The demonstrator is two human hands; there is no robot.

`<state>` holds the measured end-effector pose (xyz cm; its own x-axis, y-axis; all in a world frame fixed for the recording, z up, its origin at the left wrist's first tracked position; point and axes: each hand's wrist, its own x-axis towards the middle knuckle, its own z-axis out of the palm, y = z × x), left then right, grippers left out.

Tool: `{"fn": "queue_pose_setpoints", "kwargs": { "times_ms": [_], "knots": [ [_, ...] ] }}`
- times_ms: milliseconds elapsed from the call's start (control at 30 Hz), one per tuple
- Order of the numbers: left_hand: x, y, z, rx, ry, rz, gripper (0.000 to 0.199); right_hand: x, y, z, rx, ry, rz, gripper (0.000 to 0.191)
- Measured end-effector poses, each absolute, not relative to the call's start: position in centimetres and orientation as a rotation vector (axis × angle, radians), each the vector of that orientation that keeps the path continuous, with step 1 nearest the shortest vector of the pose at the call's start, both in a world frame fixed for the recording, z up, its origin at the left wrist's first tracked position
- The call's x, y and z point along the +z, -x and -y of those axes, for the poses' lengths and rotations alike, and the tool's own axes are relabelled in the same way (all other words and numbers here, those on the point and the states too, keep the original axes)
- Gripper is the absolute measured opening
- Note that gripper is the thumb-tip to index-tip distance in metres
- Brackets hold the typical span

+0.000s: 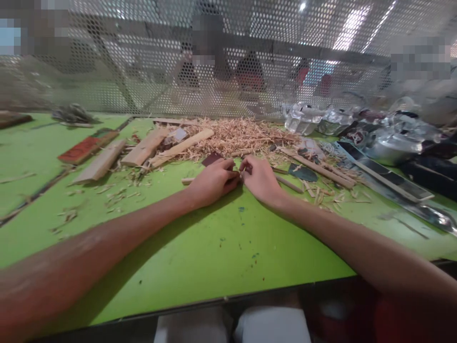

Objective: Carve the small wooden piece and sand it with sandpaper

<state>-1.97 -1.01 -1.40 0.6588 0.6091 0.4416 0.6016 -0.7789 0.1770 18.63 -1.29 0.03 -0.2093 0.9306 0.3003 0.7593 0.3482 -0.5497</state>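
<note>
My left hand (213, 182) and my right hand (260, 180) meet over the green table, fingertips nearly touching. Both have their fingers curled in a pinch. Something small and pale shows between the fingertips, too small to name. From behind my left hand the end of a thin wooden stick (186, 181) sticks out; whether the hand touches it is hidden. A dark red sheet, like sandpaper (211, 158), lies just beyond my left hand. Beside my right hand are a grey-brown stick (290, 184) and a dark flat piece (303, 172).
Curly wood shavings (243, 133) heap up at the back against a perforated metal screen (160, 71). Wooden pieces (102, 162) and a red-green block (87, 145) lie left. Metal kettles (303, 119) and a long glossy dark strip (385, 171) stand or lie right. People show beyond the screen.
</note>
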Motion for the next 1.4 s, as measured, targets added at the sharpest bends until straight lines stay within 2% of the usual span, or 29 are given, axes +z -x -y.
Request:
{"fn": "queue_pose_setpoints", "kwargs": {
  "times_ms": [300,1400],
  "knots": [
    [-1.3,1.8,1.1,0.775,-2.843,-1.061,0.024,0.6,-18.2,1.5,0.288,1.543,2.087,0.021],
    [-1.5,2.1,1.0,0.773,-2.856,-1.048,0.03,1.5,-17.8,2.3,0.285,1.588,2.133,0.024]
  ]
}}
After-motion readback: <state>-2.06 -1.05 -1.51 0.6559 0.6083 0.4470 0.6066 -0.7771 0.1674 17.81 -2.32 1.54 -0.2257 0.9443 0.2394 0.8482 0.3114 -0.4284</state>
